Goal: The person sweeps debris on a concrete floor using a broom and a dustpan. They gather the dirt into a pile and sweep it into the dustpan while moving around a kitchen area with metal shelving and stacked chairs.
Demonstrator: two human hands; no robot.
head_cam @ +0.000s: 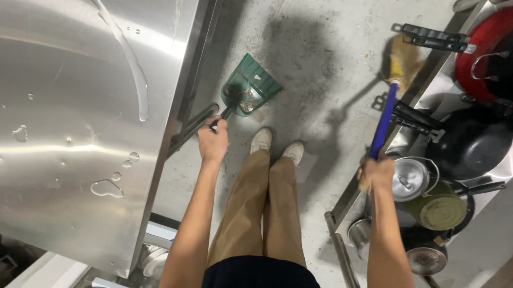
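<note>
My left hand (213,141) grips the dark handle of a green dustpan (250,89), which rests tilted on the concrete floor ahead of my white shoes (277,145) and holds some debris. My right hand (376,172) is closed around the blue handle of a broom (384,120). Its straw-coloured bristles (402,62) point away from me, beside the rack on the right. The broom and the dustpan are apart, with bare floor between them.
A wet stainless-steel table (60,106) fills the left. On the right a low metal rack (349,198) holds a red pot (501,50), black pans (470,144), lids and an olive pot. Grey concrete floor (324,40) runs between them.
</note>
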